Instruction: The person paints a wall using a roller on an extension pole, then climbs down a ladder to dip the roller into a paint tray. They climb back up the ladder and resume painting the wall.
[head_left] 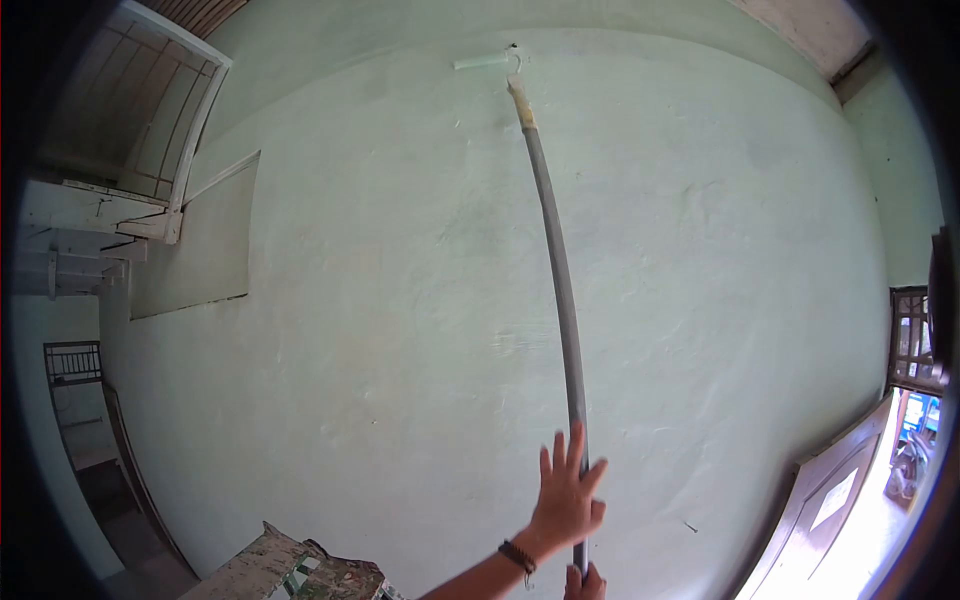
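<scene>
A long grey pole (560, 270) rises up the pale green wall, with a paint roller (482, 62) fixed to its top by a bent wire frame. Tape or a lighter sleeve wraps the joint below the frame. The roller lies against the upper wall. My left hand (566, 505), a dark bracelet at its wrist, has its fingers spread beside and partly over the pole, not wrapped round it. Lower down, at the bottom edge of the view, my right hand (586, 584) is closed round the pole; much of it is cut off.
The green wall (400, 300) fills most of the view. At the lower left juts a worn, paint-stained surface (270, 568). A wooden door (830, 490) stands open at right, under a barred window (915, 335). A white-framed opening (195, 140) is at upper left.
</scene>
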